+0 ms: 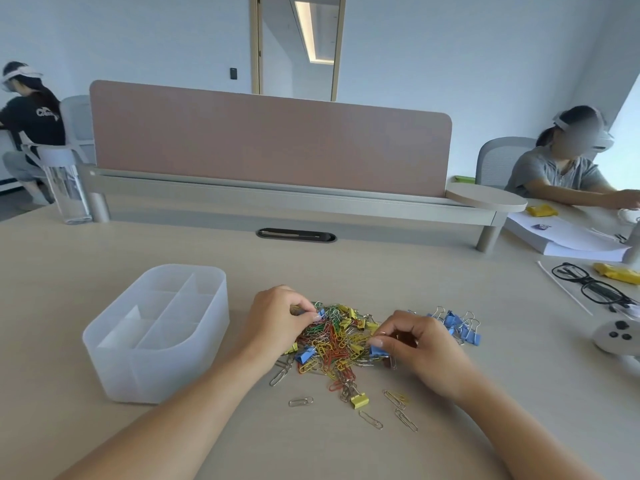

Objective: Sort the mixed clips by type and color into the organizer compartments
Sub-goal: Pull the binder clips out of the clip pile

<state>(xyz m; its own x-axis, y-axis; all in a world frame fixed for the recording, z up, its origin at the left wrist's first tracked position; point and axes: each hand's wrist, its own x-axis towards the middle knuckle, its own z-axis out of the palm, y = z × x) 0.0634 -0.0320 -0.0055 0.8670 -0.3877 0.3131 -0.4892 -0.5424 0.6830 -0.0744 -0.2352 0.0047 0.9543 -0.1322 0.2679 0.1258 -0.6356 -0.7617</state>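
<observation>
Both grips are narrowed to fingertip pinches at the heap. The left grip [280, 322] has thumb and forefinger closed on what looks like a blue clip [320, 312] at the heap's 11 o'clock edge. The right grip [420, 348] nips a blue binder clip [375, 351] at the 4 o'clock edge, its other fingers curled above.

The bench [346, 261] is pale and smooth, so light pieces will likely skate if pushed. The organizer [156, 372], a translucent plastic box with dividers, stands at 9 o'clock from the heap, near but apart. No clips show in its compartments. It looks light enough to shift if knocked.

The heap of mixed clips [332, 341] is red, green, yellow and silver wire tangled with binder clips. The wires probably hook together, so lifting one may drag others along. It seems best to take a free loop and tease it loose.

A bunch of blue binder clips [457, 327] lies apart at 3 o'clock, silver handles sticking up. These are stiff and light, and the folded body gives a surer hold than the floppy handles.

A yellow binder clip [359, 400] sits at 6 o'clock. Around it silver paper clips [370, 419] lie flat, thin and likely slippery, needing a fingernail under one end.
</observation>
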